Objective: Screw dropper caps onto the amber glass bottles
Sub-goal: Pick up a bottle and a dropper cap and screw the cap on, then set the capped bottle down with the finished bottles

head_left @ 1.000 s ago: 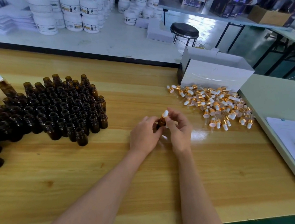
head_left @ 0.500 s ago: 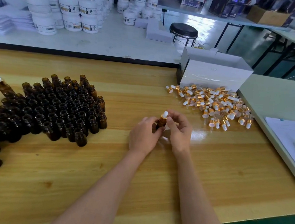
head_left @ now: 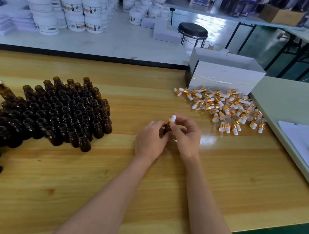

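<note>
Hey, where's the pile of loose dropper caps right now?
Head view: the pile of dropper caps lies at the right of the wooden table, directly in front of the white box, beyond the right hand.

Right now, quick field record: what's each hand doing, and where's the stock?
left hand: holds a brown bottle
right hand: pinches the dropper cap on top of that bottle
open bottles: upright cluster, left of the hands
loose caps: pile at right, in front of the white box
capped bottle: far left, beside the cluster
</note>
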